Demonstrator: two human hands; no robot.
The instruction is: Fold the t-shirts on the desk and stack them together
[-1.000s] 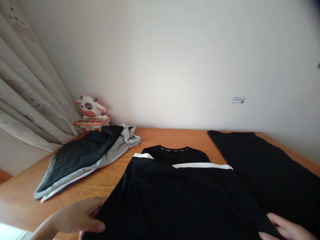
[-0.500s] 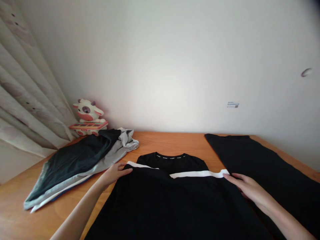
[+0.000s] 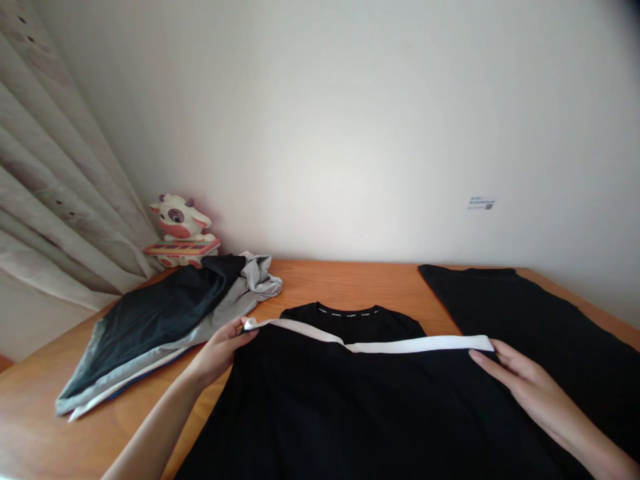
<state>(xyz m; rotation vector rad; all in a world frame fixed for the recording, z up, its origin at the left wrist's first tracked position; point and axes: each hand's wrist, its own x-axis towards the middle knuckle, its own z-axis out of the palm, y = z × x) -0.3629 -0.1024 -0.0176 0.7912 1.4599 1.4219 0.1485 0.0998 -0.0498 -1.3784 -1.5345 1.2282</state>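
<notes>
A black garment (image 3: 360,407) with a white band (image 3: 420,345) along its top edge spreads across the lower middle. My left hand (image 3: 223,353) pinches its upper left corner between thumb and fingers. At the upper right corner, my right hand (image 3: 515,370) grips the end of the band, thumb on the near side. Behind the band shows the neckline of a black shirt (image 3: 350,323), which lies on the wooden table; its lower part is hidden by the held garment.
Dark and grey clothes (image 3: 160,327) are piled on the table (image 3: 330,277) at left, near a cow toy with a keyboard (image 3: 183,230). Another black garment (image 3: 540,320) lies at right. A curtain (image 3: 55,180) hangs at far left, and a wall (image 3: 340,133) stands behind.
The garment's top edge is now stretched wider, with more of the white band showing. My right hand has moved right and my left hand slightly left and up. The view has shifted a little.
</notes>
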